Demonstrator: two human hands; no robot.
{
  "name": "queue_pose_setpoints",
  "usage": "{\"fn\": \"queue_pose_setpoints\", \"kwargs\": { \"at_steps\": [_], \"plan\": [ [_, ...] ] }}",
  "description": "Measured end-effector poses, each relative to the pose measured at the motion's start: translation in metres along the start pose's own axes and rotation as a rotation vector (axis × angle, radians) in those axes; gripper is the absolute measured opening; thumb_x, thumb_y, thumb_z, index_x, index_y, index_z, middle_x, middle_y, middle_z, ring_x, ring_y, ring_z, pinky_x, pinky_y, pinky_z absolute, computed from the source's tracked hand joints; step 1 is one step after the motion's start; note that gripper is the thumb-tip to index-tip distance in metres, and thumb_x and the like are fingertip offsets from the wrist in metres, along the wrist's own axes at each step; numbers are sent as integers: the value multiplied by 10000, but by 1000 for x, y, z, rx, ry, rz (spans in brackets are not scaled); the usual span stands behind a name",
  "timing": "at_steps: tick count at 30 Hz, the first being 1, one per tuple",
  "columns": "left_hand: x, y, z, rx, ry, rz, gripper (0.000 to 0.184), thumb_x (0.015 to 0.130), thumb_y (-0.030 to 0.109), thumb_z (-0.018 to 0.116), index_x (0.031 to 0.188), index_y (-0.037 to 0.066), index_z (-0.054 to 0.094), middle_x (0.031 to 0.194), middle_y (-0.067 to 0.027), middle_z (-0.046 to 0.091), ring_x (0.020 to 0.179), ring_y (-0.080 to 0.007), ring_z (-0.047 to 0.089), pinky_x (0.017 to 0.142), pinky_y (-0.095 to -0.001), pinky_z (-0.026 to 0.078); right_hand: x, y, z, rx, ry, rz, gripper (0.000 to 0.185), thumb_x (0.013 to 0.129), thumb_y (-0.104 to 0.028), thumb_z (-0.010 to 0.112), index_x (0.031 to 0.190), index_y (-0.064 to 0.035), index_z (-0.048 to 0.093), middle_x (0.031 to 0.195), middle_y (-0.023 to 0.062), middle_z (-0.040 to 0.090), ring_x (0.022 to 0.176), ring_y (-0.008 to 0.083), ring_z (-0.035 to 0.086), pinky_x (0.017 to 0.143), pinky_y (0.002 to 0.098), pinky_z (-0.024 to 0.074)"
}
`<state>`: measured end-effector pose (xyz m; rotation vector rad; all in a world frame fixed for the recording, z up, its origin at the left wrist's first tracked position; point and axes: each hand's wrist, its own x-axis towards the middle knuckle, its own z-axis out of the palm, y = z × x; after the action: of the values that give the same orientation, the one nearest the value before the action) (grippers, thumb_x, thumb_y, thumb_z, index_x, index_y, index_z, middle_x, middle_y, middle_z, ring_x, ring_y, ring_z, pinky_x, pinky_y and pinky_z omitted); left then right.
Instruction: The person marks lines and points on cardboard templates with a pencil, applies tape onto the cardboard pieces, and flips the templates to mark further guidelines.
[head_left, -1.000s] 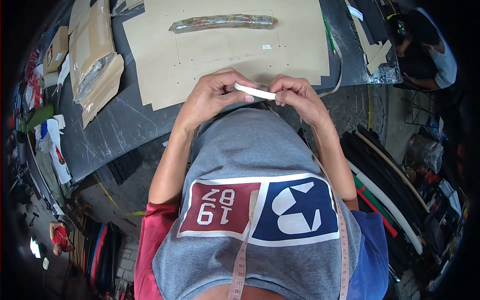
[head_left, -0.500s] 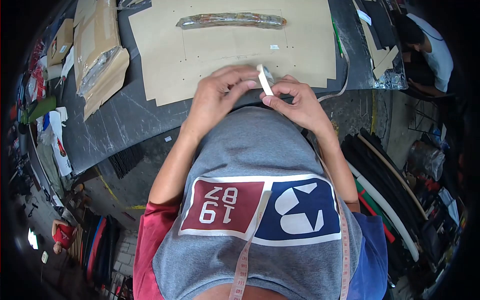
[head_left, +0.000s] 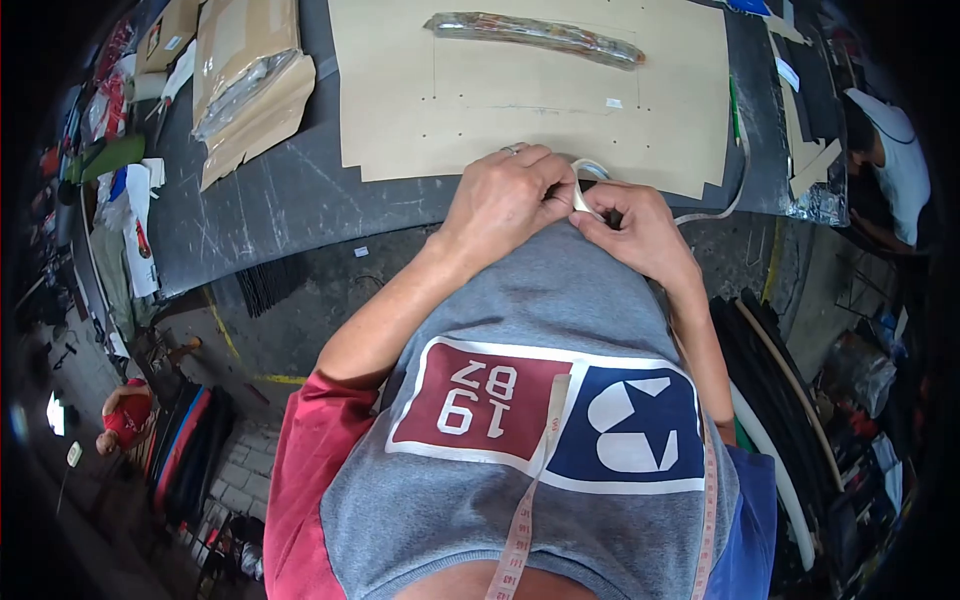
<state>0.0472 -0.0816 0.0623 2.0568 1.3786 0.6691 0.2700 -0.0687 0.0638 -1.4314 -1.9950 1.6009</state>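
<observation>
A roll of whitish tape (head_left: 590,170) is held upright near the table's front edge. My right hand (head_left: 640,228) grips its right side between thumb and fingers. My left hand (head_left: 512,195) is closed, its fingertips pinched at the roll's left side; whether they hold a tape end is too small to tell. Beyond both hands, a large tan board sheet (head_left: 540,125) with pencil lines and small dots lies on the dark table. A long bundle wrapped in clear plastic (head_left: 535,38) rests on that sheet.
A cardboard package (head_left: 245,80) lies at the table's left. A green pencil (head_left: 735,110) is at the sheet's right edge. A measuring tape (head_left: 520,530) hangs round my neck. One person (head_left: 895,165) is at the far right, another (head_left: 127,415) at the lower left.
The tape roll has turned in my right hand, and my left fingers have closed in against it. The table and sheet have shifted right and upward in view.
</observation>
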Motion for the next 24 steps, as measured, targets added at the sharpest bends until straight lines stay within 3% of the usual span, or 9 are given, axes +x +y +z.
{"fn": "queue_pose_setpoints", "kwargs": {
  "at_steps": [4,8,11,15,20,24],
  "plan": [
    [-1,-2,5,-8,31,55,188,803,86,818,959,56,716,940,-82,730,800,-275,721,710,-381,587,1,3,4,23,4,16,182,945,-138,776,930,25,696,735,15,591,669,70,469,587,295,412],
    [-6,-5,6,20,0,5,193,863,82,800,1039,49,729,977,-81,729,814,-257,736,735,-367,594,4,-3,4,31,11,37,186,965,-157,757,963,18,694,742,20,589,673,79,473,595,300,415],
    [-9,-7,11,-189,118,-130,206,915,109,796,1106,44,759,982,-86,749,859,-233,752,757,-353,602,6,-2,4,26,19,49,192,983,-173,741,984,13,693,749,24,592,682,85,479,607,302,418],
    [-15,-6,8,-392,2,-291,239,947,135,791,1169,49,777,1001,-94,769,886,-212,763,767,-344,610,4,-1,6,36,14,42,205,1006,-197,721,1003,6,693,757,32,595,695,95,487,624,305,423],
    [-22,-16,11,-303,63,-175,257,936,147,799,1178,61,789,1015,-103,781,876,-232,765,763,-346,615,4,-5,8,6,-13,9,212,1018,-215,714,1011,-3,698,760,53,602,689,108,490,624,311,427],
    [-24,-14,7,-264,40,-132,172,957,136,749,1093,32,770,1074,-114,764,896,-316,755,765,-387,604,3,-10,8,-35,-54,17,228,1039,-230,658,1049,-5,693,795,81,624,706,148,529,663,331,452]
  ]
}}
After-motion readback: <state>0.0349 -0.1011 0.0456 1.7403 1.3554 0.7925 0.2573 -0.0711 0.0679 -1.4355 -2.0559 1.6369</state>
